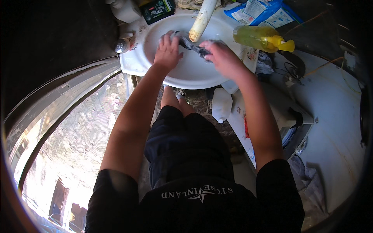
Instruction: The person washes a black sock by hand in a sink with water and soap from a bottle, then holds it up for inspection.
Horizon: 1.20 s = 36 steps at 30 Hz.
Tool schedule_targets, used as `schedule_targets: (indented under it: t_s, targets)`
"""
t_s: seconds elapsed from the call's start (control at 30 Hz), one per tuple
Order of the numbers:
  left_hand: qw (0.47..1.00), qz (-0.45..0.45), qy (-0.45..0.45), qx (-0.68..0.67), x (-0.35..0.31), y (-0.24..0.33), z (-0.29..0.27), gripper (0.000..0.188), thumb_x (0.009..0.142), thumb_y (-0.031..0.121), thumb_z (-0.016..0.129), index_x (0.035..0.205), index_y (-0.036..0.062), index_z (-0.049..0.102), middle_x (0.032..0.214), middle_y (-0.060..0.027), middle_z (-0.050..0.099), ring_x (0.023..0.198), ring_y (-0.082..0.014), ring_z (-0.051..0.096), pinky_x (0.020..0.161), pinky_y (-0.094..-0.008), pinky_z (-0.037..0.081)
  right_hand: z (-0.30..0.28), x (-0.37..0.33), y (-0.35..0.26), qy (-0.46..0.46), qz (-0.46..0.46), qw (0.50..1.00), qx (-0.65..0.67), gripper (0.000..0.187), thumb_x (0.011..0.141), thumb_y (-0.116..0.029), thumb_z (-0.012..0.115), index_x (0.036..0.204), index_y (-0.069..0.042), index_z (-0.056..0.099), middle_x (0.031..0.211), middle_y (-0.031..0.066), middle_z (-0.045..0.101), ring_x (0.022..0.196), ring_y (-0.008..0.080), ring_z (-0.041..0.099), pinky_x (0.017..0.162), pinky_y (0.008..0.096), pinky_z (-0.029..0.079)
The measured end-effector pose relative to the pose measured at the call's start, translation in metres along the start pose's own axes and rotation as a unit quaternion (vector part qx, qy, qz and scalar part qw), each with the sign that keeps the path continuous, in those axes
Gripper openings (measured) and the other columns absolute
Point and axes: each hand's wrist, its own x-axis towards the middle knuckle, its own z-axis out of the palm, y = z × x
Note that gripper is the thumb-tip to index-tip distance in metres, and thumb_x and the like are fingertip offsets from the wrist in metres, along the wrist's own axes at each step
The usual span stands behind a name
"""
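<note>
A wet, dark cloth [189,45] flecked with suds stretches between my two hands over the white washbasin [194,82]. My left hand [168,50] has its fingers curled on the cloth's left end, the thumb pointing inward. The other end is gripped by my right hand [223,58], with foam on its knuckles. What kind of cloth it is cannot be made out. Just beyond it, a whitish pipe-like spout [203,19] slants down over the bowl.
A yellow-green pump bottle [254,37] lies on the basin's right side, near blue packets [258,13]. At the back left are a black packet [157,11] and a white bottle [126,11]. A silver-topped container [122,46] stands left. Below hangs a white jug [222,105].
</note>
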Motion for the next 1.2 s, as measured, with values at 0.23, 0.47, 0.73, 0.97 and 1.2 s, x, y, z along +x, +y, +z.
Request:
schedule_targets:
  t_s: [0.23,0.47,0.73,0.97,1.2]
  targets:
    - [0.969,0.126,-0.193,0.083,0.027,0.001,-0.003,0.028,0.08,0.019,0.07,0.106,0.016,0.061,0.12,-0.0093,0.055,0.124,-0.033,0.047,0.106,-0.0458,0.039,-0.011,-0.019,0.001,0.02,-0.036,0.985,-0.166,0.038,0.08,0.004,0.058,0.116,-0.008,0.06,0.11,0.0136,0.062,0.108,0.0346,0.056,0.092,0.0428,0.047]
    - [0.912,0.301,0.068,0.268,0.02,-0.004,-0.026,0.022,0.089,0.019,0.057,0.11,0.0164,0.06,0.12,-0.0112,0.056,0.114,-0.0293,0.056,0.097,-0.0407,0.048,0.016,-0.018,0.053,0.139,-0.081,0.959,-0.233,0.024,0.08,0.0,0.057,0.101,-0.008,0.066,0.11,0.0107,0.063,0.106,0.0342,0.057,0.087,0.0427,0.051]
    - [0.953,0.125,-0.22,0.168,-0.013,-0.024,-0.02,0.023,0.086,0.015,0.056,0.107,0.0081,0.063,0.118,-0.0074,0.057,0.107,-0.0255,0.06,0.097,-0.039,0.048,0.085,0.023,0.063,0.021,0.298,0.942,-0.153,0.039,0.094,-0.038,0.056,0.115,-0.004,0.056,0.121,0.0158,0.057,0.113,0.0373,0.057,0.088,0.0464,0.052]
    - [0.937,0.199,-0.191,0.212,-0.035,-0.03,-0.034,0.036,0.088,0.027,0.054,0.117,0.0076,0.064,0.142,-0.0088,0.05,0.123,-0.0249,0.054,0.101,-0.0405,0.046,0.115,0.049,0.091,0.069,0.305,0.924,-0.219,0.031,0.094,-0.033,0.054,0.108,-0.008,0.064,0.12,0.0137,0.06,0.112,0.0357,0.059,0.09,0.0477,0.05]
    - [0.942,0.125,-0.244,0.191,-0.039,-0.012,-0.039,0.044,0.088,0.032,0.051,0.122,0.0071,0.063,0.134,-0.0082,0.06,0.123,-0.021,0.057,0.102,-0.0365,0.046,0.159,0.088,0.025,-0.015,0.053,0.992,-0.111,0.025,0.091,-0.026,0.052,0.093,-0.008,0.07,0.097,0.0152,0.069,0.094,0.0359,0.066,0.08,0.0513,0.054]
